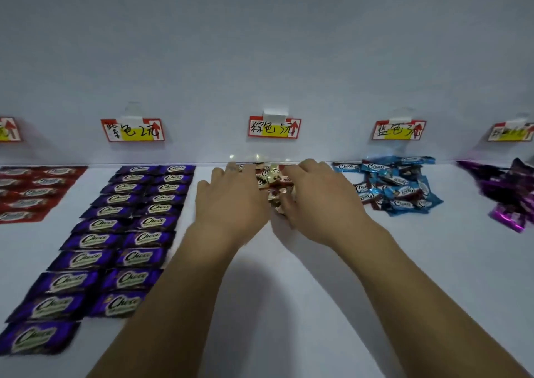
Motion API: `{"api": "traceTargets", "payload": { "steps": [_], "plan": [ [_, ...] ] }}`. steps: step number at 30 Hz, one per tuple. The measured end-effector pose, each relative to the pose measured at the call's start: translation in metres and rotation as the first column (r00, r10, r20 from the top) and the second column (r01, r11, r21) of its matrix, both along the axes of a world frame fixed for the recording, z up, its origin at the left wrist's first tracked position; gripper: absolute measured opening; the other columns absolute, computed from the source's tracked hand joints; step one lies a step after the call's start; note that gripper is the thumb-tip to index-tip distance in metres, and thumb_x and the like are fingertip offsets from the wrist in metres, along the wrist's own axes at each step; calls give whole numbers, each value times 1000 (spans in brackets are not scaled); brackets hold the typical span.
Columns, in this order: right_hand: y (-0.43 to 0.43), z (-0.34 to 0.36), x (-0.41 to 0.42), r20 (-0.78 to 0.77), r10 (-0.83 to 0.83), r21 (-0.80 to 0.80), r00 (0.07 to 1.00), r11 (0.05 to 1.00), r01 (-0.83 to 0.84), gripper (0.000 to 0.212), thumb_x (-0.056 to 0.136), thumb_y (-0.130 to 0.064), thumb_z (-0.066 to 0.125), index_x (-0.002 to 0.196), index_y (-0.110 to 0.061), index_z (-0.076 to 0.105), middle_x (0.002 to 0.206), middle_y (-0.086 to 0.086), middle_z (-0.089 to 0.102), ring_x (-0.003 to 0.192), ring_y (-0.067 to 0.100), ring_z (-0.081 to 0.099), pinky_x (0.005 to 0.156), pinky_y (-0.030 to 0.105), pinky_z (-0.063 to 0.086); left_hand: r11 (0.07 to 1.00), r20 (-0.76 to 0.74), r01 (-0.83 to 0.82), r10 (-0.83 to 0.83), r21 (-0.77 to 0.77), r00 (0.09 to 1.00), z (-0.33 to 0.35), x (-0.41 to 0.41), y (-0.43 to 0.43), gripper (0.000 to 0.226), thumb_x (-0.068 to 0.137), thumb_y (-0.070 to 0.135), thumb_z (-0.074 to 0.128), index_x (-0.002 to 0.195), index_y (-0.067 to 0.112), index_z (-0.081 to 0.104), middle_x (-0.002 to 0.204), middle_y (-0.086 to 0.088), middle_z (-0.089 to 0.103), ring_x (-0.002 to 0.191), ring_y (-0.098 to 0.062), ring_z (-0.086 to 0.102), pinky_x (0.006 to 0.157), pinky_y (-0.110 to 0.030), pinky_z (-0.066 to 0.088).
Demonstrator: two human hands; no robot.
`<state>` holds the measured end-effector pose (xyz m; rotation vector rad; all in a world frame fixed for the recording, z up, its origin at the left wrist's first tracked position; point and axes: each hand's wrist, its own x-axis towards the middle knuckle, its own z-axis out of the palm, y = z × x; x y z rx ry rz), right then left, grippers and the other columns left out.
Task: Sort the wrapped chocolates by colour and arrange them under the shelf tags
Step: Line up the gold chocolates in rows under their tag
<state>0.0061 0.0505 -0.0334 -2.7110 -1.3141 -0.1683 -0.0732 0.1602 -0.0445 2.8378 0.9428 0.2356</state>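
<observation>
Below the middle tag (pixel 274 127), both hands meet on the brown chocolates (pixel 273 182). The left hand (pixel 231 198) lies flat, grip slack — the right hand (pixel 315 201) curls its grip round a few.

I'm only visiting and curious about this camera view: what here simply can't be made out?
Head view:
- Brown chocolates: largely hidden by the left hand and right hand; count and grip unclear.
- Far-left tag: cut off by the left edge.
- Far-right tag: blurred, writing unreadable.
- Magenta chocolates: blurred, cut off by the right edge.
</observation>
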Motion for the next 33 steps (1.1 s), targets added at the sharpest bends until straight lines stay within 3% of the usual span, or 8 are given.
{"api": "traceTargets", "payload": {
  "steps": [5,10,13,17,21,24,28,33],
  "plan": [
    [11,-23,48,-111,152,-6,982,988,-153,55,98,-45,39,148,-26,29,152,3,31,138,24,29,110,41,25,992,89,-79,88,-99,992,-19,43,16,42,98,34,32,138,26,41,134,-8,47,123,-29,41,95,-47,38],
    [17,-45,71,-177,226,53,958,974,-220,51,99,-40,33,148,-27,28,151,-3,34,137,21,27,115,44,20,998,30,-38,40,-54,999,-41,63,7,46,100,40,19,144,35,32,147,-5,36,138,-23,29,112,-54,23],
    [22,-43,74,-230,240,49,943,971,-235,52,98,-43,32,147,-27,28,151,-2,33,138,21,25,117,47,18,999,22,-13,14,-51,1000,-40,60,15,44,100,44,20,141,39,35,140,-3,40,128,-22,38,108,-47,31],
    [21,-45,74,-189,263,56,946,965,-257,47,95,-46,36,137,-26,40,135,-1,48,124,20,38,109,40,28,998,-34,52,-51,45,998,-46,53,18,48,94,47,14,135,40,38,121,0,46,106,-22,41,89,-40,43],
    [11,-40,72,-224,292,119,930,955,-271,32,97,-36,34,122,-25,51,113,-3,55,109,17,44,93,36,31,994,-103,106,-104,11,989,-41,40,17,55,90,52,9,132,36,41,118,0,47,98,-21,37,85,-40,44],
    [-3,-37,70,-224,291,94,930,956,-277,27,97,-33,38,118,-26,53,107,-4,56,105,17,46,89,35,33,992,-102,119,-124,-52,987,-31,35,15,44,99,45,22,140,34,34,127,-2,45,111,-21,39,95,-41,41],
    [-12,-31,69,-239,257,88,936,966,-243,37,100,-40,39,134,-30,47,130,-4,53,119,17,45,101,38,34,989,-48,92,-98,-114,994,-19,33,15,53,102,26,38,151,27,18,151,-2,29,136,-22,29,111,-40,30],
    [-7,-29,61,-189,285,71,940,959,-276,47,97,-56,35,137,-34,47,131,-6,55,117,15,44,97,35,30,987,0,120,-121,-107,993,-24,33,19,35,96,23,52,130,31,52,126,4,57,111,-15,51,93,-34,47]
  ]
}}
